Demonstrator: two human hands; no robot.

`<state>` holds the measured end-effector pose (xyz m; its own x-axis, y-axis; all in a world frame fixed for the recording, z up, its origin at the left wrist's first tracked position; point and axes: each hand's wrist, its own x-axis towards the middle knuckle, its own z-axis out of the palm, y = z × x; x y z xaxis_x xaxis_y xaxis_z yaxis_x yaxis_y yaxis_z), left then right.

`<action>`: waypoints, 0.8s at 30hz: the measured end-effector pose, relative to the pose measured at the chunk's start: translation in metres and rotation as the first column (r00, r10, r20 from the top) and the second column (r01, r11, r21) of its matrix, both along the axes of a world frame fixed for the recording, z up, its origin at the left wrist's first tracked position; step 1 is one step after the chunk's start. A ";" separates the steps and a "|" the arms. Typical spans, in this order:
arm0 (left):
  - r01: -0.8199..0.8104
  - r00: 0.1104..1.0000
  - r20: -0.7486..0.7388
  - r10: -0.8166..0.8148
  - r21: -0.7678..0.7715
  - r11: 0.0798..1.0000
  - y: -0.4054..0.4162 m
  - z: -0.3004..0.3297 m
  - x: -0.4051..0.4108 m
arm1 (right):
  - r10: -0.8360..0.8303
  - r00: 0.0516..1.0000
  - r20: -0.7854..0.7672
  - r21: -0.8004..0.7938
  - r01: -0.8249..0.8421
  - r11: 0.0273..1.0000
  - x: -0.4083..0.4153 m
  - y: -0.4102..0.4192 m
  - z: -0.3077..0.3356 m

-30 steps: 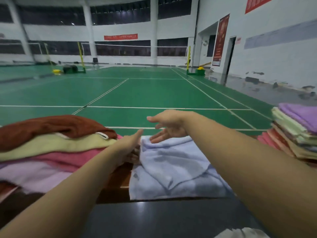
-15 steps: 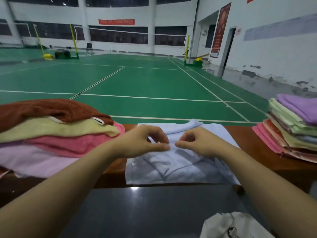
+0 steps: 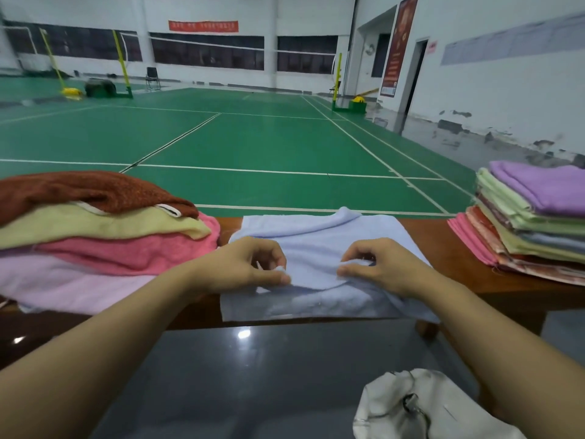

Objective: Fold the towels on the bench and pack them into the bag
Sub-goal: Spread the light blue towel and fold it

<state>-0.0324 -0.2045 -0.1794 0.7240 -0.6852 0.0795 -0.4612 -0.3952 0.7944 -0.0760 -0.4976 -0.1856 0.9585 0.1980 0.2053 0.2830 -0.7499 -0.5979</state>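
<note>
both sets of fingers pinching the pale blue towel's edge, mid-fold on the desk.

the left hand has its fingers curled narrow round a bunched bit of the light blue towel, and the right hand pinches the same raised edge just beside it, so the cloth tents up between them, likely so one layer can be carried over flat. the towel lies across the brown desk, its near edge hanging over. left of it sits a loose heap of unfolded towels, brown on top, touching the blue one's corner and crowding that side. right, apart, stands the folded stack, purple uppermost. the white bag slumps on the dark floor near the person, its mouth not clearly visible.
</note>
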 end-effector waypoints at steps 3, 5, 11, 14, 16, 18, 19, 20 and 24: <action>0.014 0.998 -0.065 -0.019 -0.066 0.998 0.008 0.009 -0.003 | 0.023 0.999 -0.023 0.062 -0.021 0.998 -0.005 0.005 0.009; 0.046 0.995 -0.091 -0.051 -0.048 0.998 0.015 0.017 -0.005 | 0.055 0.993 -0.108 0.060 -0.049 0.997 -0.010 0.004 0.016; -0.023 0.998 -0.059 0.032 0.150 0.988 0.016 0.028 -0.012 | -0.009 0.991 -0.133 -0.036 0.004 0.999 -0.013 0.012 0.017; -0.178 0.953 0.251 0.168 0.018 0.984 0.006 0.013 -0.001 | -0.160 0.983 0.093 -0.070 0.167 0.984 0.000 0.010 0.001; -0.203 0.887 0.423 0.188 -0.009 0.979 -0.001 -0.002 0.008 | -0.163 0.973 0.162 -0.121 0.183 0.976 0.009 0.006 -0.009; -0.209 0.844 0.521 0.127 0.102 0.973 -0.009 -0.014 0.012 | -0.150 0.979 0.140 -0.164 0.172 0.971 0.018 0.003 -0.018; -0.221 0.841 0.534 0.091 0.185 0.958 -0.013 -0.019 0.013 | -0.156 0.984 0.087 -0.198 0.171 0.965 0.022 0.002 -0.021; -0.230 0.849 0.526 0.055 0.273 0.934 -0.018 -0.024 0.013 | -0.167 0.986 0.026 -0.242 0.168 0.956 0.023 0.001 -0.023; -0.219 0.916 0.401 -0.023 0.546 0.809 -0.028 -0.032 0.013 | -0.187 0.972 -0.143 -0.442 0.106 0.891 0.025 0.001 -0.030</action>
